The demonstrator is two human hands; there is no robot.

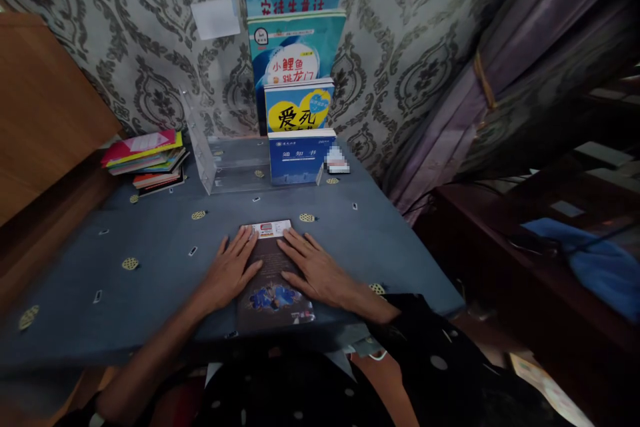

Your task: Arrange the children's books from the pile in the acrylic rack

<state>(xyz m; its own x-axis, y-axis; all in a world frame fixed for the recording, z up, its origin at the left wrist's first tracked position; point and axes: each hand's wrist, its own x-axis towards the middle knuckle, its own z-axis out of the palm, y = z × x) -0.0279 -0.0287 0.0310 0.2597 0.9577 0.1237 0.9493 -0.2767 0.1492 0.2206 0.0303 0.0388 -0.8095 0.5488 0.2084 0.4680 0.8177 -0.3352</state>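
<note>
We see the left hand (231, 268) and right hand (314, 267) lying palm-down, fingers loosely spread, on either side of a dark book (273, 260), thumbs over its cover. The book lies flat on the table (165, 233), close to the near edge. Beyond it we see a clear stand (201, 153) holding four upright books (300, 159), with a stack (145, 155) to its left.

Both hands (316, 268) resting on a book (271, 261) (closed, dark-covered), blue tablecloth (165, 230) beneath, clear stand (199, 145) beyond
</note>
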